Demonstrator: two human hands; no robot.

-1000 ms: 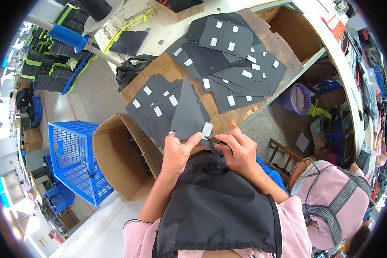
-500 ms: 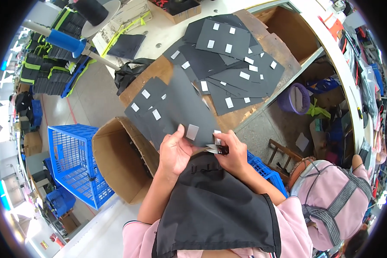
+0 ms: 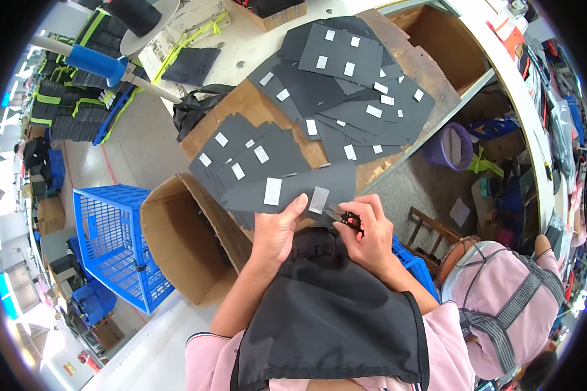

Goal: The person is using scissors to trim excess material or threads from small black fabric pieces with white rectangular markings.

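My left hand pinches the near edge of a black fabric panel, thumb on top, between two white rectangular patches. The panel lies crosswise in front of me, bent along its length. In my right hand is a pair of small thread snips, black with pale blades. The blade tips point left, close to the panel's right-hand patch. Beyond the held panel, a loose pile of similar black panels with white patches rests on a brown board.
A larger heap of black panels covers the board's far side. To the left stand an open cardboard box and a blue plastic crate. At the right, a person in a pink head covering is close by, below a purple basket.
The held panel has swung from a blurred, upright slant to lying crosswise, showing two white patches. Both hands have shifted slightly right, with the snips still in my right hand.
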